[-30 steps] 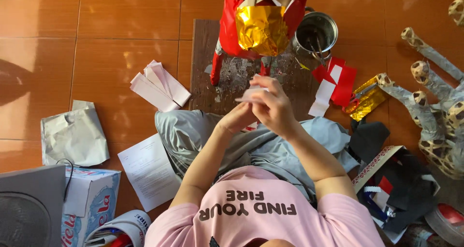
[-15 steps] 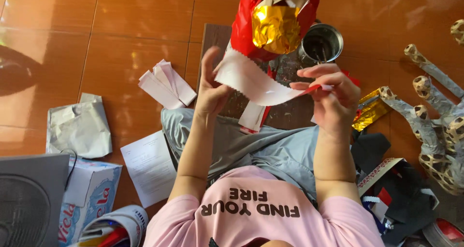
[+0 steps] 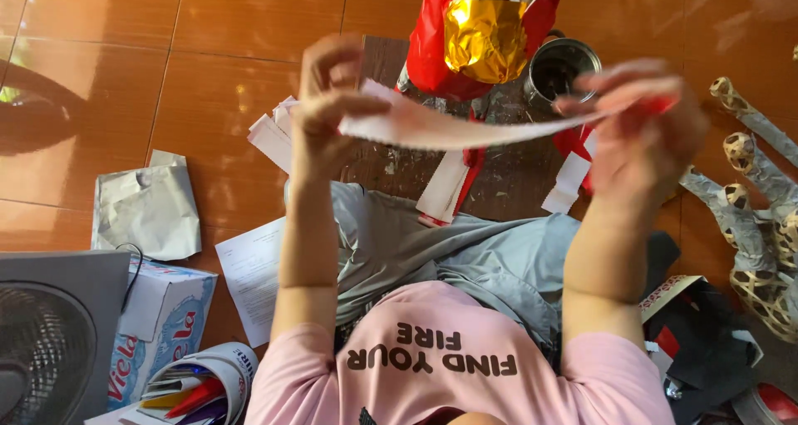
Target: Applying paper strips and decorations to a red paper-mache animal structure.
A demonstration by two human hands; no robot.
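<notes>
A grey fan [image 3: 41, 342] sits at the lower left on the tiled floor [image 3: 166, 59], beside a white and blue box [image 3: 166, 308] and a round tub [image 3: 212, 383] holding coloured pens. Ahead, a dark board [image 3: 499, 175] carries a red and gold foil figure [image 3: 482, 34] and an open metal tin [image 3: 561, 63], its inside too dark to read. Folded paper pieces [image 3: 270, 134] lie left of the board. Raised above it, a long white paper strip [image 3: 457, 130] runs left to right, slightly sagging, pinched at one end by the left hand [image 3: 328, 101] and at the other by the right hand [image 3: 644, 126].
</notes>
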